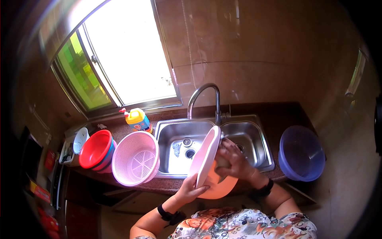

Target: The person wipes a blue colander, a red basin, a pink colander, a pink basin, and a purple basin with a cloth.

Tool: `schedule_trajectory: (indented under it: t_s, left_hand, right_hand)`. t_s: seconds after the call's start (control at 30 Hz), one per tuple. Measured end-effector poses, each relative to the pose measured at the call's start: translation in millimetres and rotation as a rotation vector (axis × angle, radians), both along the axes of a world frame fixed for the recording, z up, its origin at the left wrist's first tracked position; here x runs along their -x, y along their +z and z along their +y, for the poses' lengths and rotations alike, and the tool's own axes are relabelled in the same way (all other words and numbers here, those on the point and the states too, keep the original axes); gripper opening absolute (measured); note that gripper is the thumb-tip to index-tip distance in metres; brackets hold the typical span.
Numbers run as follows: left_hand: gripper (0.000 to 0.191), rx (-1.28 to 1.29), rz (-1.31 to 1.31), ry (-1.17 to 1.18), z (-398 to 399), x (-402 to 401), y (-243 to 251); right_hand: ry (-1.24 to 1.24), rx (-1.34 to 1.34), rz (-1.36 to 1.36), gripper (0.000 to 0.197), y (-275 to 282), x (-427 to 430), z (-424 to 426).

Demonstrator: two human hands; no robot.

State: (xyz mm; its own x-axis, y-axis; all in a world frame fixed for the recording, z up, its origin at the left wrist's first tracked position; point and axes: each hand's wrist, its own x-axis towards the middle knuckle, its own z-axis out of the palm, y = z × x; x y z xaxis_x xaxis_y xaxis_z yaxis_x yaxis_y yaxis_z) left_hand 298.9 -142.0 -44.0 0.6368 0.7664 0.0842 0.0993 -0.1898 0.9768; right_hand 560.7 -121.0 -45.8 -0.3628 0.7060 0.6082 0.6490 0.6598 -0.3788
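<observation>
A pink plastic basin (228, 186) stands tipped on its side over the front edge of the sink, its opening facing left. My left hand (191, 189) grips the lower part of its rim, thumb on the outside. Against the basin's outer wall, my right hand (235, 161) presses a greyish-green cloth or pad (222, 178), mostly hidden under the palm and blurred. Behind the basin is the stainless-steel double-bowl sink (167, 134). A crumpled grey rag (176, 150) lies in its left bowl, beside the drains.
The chrome gooseneck faucet (218, 101) rises behind the sink. Left of it on the counter are a pink colander (135, 158), a stack of basins with a red one (95, 149) on top, and a yellow-and-blue pump bottle (138, 119). A translucent purple basin (301, 154) sits at the right end.
</observation>
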Motion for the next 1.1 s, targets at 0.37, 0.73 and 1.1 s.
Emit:
schedule_trajectory:
  t_s: [0.37, 0.73, 1.1]
  left_hand:
    - [0.013, 0.137, -0.059, -0.019, 12.3, 43.3, -28.2]
    - [0.009, 0.202, -0.072, -0.152, 22.0, 50.9, -15.0]
    - [0.025, 0.240, -0.027, -0.205, 6.4, 92.0, -43.6]
  right_hand:
    - [-0.142, 0.035, -0.061, 0.076, -12.5, 22.4, 1.2]
    - [0.069, -0.151, 0.108, 0.046, 22.9, 54.7, -3.8]
    - [0.031, 0.309, 0.462, 0.069, 43.0, 21.0, 34.9]
